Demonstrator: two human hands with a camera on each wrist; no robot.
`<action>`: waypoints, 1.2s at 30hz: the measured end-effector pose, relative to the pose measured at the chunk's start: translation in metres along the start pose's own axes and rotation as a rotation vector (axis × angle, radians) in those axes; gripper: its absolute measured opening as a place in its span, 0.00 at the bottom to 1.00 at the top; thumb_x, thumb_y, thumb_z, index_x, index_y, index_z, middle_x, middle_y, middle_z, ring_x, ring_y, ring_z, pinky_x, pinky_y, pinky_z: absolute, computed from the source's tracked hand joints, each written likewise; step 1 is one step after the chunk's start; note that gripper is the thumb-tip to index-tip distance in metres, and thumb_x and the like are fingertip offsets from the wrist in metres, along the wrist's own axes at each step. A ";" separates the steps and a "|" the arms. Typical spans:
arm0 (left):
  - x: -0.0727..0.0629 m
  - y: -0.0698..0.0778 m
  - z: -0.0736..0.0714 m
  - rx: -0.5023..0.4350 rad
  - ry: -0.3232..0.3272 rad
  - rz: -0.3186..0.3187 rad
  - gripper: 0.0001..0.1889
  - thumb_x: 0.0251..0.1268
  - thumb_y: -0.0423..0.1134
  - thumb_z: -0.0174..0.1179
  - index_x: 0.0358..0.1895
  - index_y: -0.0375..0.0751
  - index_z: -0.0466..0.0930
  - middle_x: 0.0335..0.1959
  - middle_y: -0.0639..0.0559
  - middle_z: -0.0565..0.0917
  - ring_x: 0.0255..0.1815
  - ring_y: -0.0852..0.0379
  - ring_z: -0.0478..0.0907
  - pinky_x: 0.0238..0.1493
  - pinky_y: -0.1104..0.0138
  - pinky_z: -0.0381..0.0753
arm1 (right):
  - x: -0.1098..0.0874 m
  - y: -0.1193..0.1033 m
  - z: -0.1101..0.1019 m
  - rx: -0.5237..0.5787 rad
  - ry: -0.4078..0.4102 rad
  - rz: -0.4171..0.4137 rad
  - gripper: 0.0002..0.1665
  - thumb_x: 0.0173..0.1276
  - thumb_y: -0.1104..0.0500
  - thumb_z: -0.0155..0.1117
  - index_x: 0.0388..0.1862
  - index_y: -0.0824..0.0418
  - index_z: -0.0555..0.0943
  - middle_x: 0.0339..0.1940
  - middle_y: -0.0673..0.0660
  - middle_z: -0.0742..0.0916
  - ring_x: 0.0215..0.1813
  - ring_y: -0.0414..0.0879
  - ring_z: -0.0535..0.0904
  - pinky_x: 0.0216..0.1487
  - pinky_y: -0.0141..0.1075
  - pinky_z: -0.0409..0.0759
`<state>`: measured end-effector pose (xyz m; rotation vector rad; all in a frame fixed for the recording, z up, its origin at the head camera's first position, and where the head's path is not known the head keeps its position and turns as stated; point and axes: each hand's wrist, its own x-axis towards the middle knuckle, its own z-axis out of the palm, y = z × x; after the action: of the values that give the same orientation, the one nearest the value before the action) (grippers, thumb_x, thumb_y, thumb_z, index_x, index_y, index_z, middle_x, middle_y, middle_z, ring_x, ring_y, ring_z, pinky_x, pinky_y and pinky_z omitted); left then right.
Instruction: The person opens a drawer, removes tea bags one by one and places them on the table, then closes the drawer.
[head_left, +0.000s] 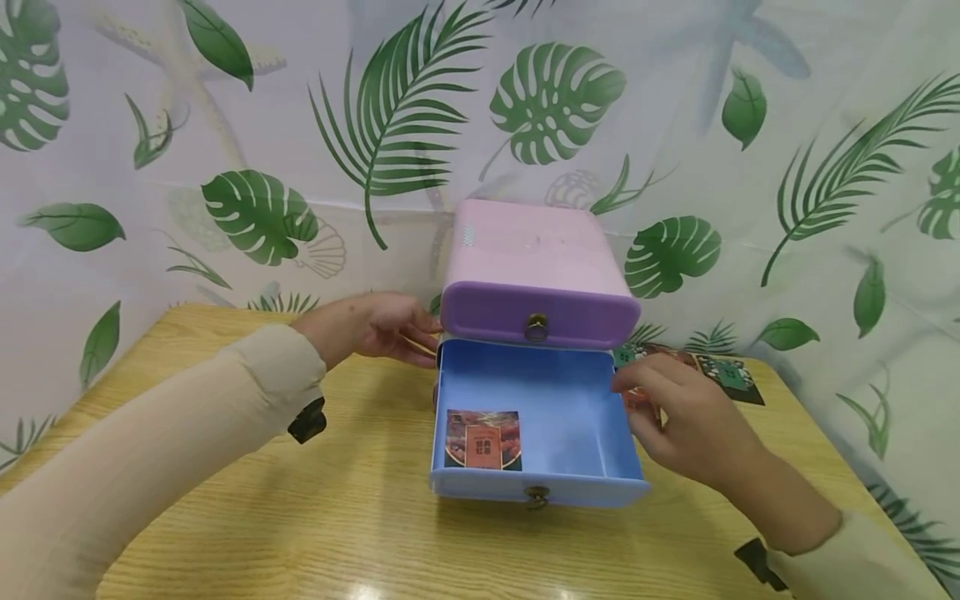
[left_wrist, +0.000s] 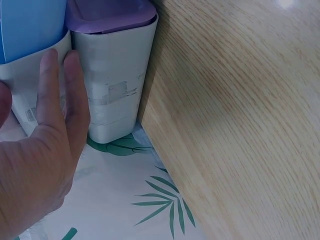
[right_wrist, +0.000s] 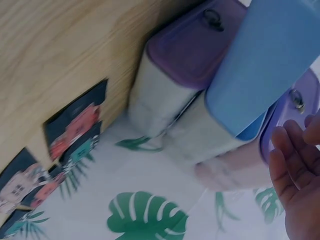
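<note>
A stacked drawer unit stands on the table, its top purple drawer (head_left: 540, 315) closed. Below it, the blue drawer (head_left: 555, 408) is pulled out, with a red and black tea packet (head_left: 483, 442) lying in its front left corner. A lower purple drawer (right_wrist: 187, 47) shows closed in the right wrist view. My left hand (head_left: 393, 325) rests extended fingers along the white casing (left_wrist: 107, 85) at the unit's left side. With loosely bent fingers and nothing in it, my right hand (head_left: 686, 412) hovers by the blue drawer's right wall; whether it touches is unclear.
More tea packets, including a green and black one (head_left: 731, 377), lie on the table (head_left: 315, 517) to the right, behind my right hand. A leaf-patterned cloth (head_left: 420, 125) hangs behind the table, close to the unit's back.
</note>
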<state>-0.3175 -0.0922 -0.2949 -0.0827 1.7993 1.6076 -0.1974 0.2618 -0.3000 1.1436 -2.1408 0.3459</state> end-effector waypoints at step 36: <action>0.001 -0.002 0.000 -0.002 0.014 0.002 0.08 0.74 0.33 0.53 0.50 0.34 0.75 0.54 0.36 0.77 0.47 0.45 0.83 0.55 0.57 0.83 | 0.033 -0.026 0.036 0.131 -0.372 -0.038 0.17 0.58 0.67 0.76 0.46 0.55 0.86 0.46 0.49 0.86 0.49 0.44 0.83 0.47 0.38 0.85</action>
<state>-0.3170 -0.0921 -0.2969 -0.0930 1.8092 1.6137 -0.2046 0.2070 -0.3069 1.4114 -2.4406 0.2753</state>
